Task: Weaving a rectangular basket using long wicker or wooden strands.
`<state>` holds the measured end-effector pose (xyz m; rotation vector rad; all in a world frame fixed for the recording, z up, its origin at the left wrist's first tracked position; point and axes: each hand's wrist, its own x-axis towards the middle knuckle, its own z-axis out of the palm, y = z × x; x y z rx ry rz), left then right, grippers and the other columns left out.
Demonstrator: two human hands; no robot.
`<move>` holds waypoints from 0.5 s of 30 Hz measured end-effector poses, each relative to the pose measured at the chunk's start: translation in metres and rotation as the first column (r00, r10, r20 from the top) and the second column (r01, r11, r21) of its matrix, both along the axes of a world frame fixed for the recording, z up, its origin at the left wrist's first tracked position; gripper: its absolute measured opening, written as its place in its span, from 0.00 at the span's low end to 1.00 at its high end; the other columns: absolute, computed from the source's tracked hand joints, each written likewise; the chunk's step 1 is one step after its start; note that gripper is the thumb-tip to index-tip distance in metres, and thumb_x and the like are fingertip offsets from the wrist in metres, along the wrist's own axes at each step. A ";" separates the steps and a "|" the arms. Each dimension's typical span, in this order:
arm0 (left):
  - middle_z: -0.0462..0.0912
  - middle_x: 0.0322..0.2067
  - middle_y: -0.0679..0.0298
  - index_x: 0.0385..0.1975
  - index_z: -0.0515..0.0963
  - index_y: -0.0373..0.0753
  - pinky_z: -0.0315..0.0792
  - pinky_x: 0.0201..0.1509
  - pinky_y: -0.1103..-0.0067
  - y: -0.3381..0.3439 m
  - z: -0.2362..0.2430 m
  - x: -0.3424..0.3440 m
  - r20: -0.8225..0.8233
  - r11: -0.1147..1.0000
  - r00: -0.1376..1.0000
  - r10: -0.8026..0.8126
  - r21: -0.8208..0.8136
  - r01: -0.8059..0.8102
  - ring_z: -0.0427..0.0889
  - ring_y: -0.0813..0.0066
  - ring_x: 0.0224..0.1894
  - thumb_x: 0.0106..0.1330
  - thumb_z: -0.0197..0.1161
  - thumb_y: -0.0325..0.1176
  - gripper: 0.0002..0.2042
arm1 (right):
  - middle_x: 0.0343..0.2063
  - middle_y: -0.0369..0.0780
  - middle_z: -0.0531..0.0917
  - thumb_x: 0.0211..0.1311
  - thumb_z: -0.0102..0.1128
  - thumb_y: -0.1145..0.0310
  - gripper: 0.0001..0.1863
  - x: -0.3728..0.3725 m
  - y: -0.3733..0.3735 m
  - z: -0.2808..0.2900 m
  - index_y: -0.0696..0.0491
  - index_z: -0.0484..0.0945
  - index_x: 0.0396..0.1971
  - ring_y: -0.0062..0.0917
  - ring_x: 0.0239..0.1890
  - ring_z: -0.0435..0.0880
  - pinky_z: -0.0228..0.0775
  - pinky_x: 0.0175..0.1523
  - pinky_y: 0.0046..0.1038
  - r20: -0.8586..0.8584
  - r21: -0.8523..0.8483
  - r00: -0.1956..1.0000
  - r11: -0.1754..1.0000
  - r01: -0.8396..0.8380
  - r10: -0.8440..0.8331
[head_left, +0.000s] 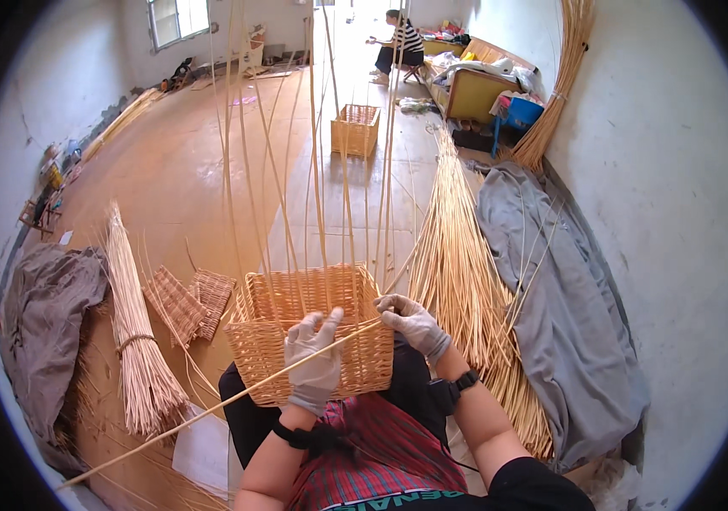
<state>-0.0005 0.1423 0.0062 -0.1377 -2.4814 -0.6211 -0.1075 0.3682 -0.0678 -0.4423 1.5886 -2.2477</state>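
A woven wicker basket (pixel 249 362) rests on my lap, with several long upright canes (pixel 317 170) rising from its rim. My left hand (pixel 313 362), in a pale glove, lies against the near wall with its thumb apart from the fingers. Across that hand runs a long loose cane (pixel 210 409), slanting from the lower left up to the basket's right corner. At that corner my right hand (pixel 412 322), gloved too, pinches the cane near its upper end. The right fingertips are partly hidden behind the cane and the rim.
To my right lies a large bundle of canes (pixel 457 255) beside a grey cloth (pixel 551 324). A tied bundle (pixel 134 332) and woven panels (pixel 181 302) lie left. Ahead stands another basket (pixel 355 132); a person (pixel 399 47) sits farther back near a sofa (pixel 470 94).
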 end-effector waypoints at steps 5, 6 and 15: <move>0.77 0.56 0.55 0.50 0.83 0.49 0.71 0.58 0.59 -0.011 -0.039 0.020 -0.113 0.995 0.992 -0.049 -0.096 0.039 0.76 0.52 0.55 0.56 0.72 0.32 0.19 | 0.51 0.33 0.80 0.65 0.71 0.69 0.11 -0.003 -0.001 0.009 0.53 0.82 0.45 0.17 0.54 0.77 0.69 0.63 0.24 0.054 -0.013 0.996 0.998 -0.065 0.066; 0.76 0.58 0.55 0.50 0.83 0.51 0.71 0.58 0.60 -0.015 -0.048 0.027 -0.099 0.989 0.994 -0.047 -0.146 0.032 0.76 0.52 0.57 0.56 0.71 0.33 0.19 | 0.52 0.33 0.80 0.65 0.71 0.70 0.11 -0.003 -0.001 0.010 0.53 0.82 0.45 0.17 0.54 0.77 0.69 0.63 0.25 0.020 -0.006 0.996 0.997 -0.083 0.083; 0.78 0.61 0.57 0.66 0.74 0.54 0.76 0.55 0.63 -0.016 -0.053 0.076 0.167 0.937 0.975 -0.146 -0.292 0.190 0.81 0.62 0.54 0.64 0.67 0.34 0.27 | 0.53 0.35 0.80 0.65 0.71 0.68 0.10 -0.001 -0.010 0.022 0.53 0.83 0.43 0.19 0.55 0.77 0.68 0.64 0.26 -0.013 0.031 0.997 0.997 -0.078 0.078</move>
